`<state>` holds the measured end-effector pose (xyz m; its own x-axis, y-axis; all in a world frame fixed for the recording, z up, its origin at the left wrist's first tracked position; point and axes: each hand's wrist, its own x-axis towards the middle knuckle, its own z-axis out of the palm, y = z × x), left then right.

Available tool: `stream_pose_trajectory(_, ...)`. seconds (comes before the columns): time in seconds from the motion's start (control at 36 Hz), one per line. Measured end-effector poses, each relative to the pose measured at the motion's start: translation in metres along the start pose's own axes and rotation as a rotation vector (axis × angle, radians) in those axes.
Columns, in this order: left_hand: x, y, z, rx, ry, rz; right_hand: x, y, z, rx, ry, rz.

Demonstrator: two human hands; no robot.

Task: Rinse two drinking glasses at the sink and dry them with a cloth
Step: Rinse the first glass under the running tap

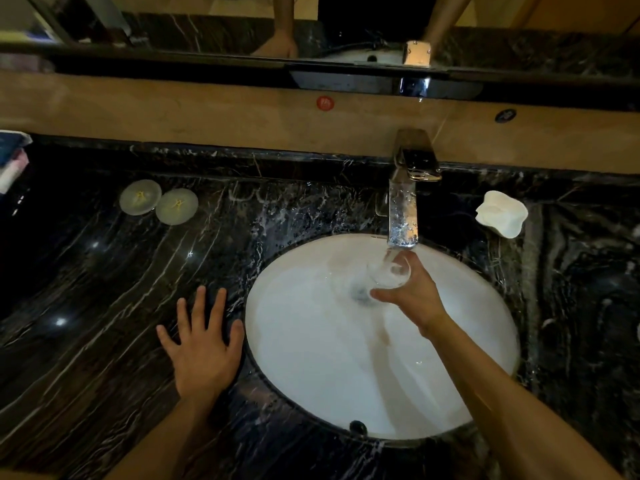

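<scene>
The right forearm reaches in nearest the camera, over the sink (311,358), the landmark here. The dark marble desk (86,289) surrounds the sink; the left hand (202,344) rests flat on it just left of the rim, fingers straight and spread. Over the middle of the sink, under the tap (403,209), the right hand (412,299) holds a glass (388,271), fingers curled round it, water running in. A wet glass could slip and crack against the sink. Behind and right of the sink lies a white cloth (502,213); behind and left, two round lids (158,201). The second glass isn't visible.
</scene>
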<state>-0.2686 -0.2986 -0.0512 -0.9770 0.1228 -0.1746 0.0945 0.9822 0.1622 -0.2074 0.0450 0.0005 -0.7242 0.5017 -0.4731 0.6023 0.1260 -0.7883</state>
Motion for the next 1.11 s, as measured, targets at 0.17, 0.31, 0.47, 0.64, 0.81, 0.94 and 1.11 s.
stream_pose_trajectory(0.17, -0.001, 0.000, 0.000, -0.001, 0.002, 0.010, 0.001, -0.003, -0.004, -0.139, 0.102, -0.115)
stream_pose_trajectory(0.31, 0.000, 0.001, 0.000, 0.002, -0.001, 0.009, 0.006, -0.005, -0.010, -0.336, 0.145, -0.109)
stream_pose_trajectory(0.47, 0.001, 0.001, -0.001, 0.004, -0.004, 0.005, 0.008, -0.007, -0.016, -0.016, -0.061, 0.130)
stream_pose_trajectory(0.64, 0.001, 0.001, -0.001, -0.002, -0.005, 0.008, 0.004, -0.010, -0.003, 0.322, -0.200, 0.170)
stream_pose_trajectory(0.81, 0.000, 0.002, -0.003, -0.004, -0.003, 0.005, 0.006, -0.012, 0.017, 0.328, -0.033, 0.013)
stream_pose_trajectory(0.94, 0.000, 0.001, -0.001, 0.000, -0.001, 0.005, 0.005, -0.019, 0.018, 0.213, 0.107, -0.056)
stream_pose_trajectory(1.11, 0.000, 0.001, -0.001, -0.002, 0.008, 0.012, 0.008, -0.015, 0.012, -0.130, 0.302, -0.182)
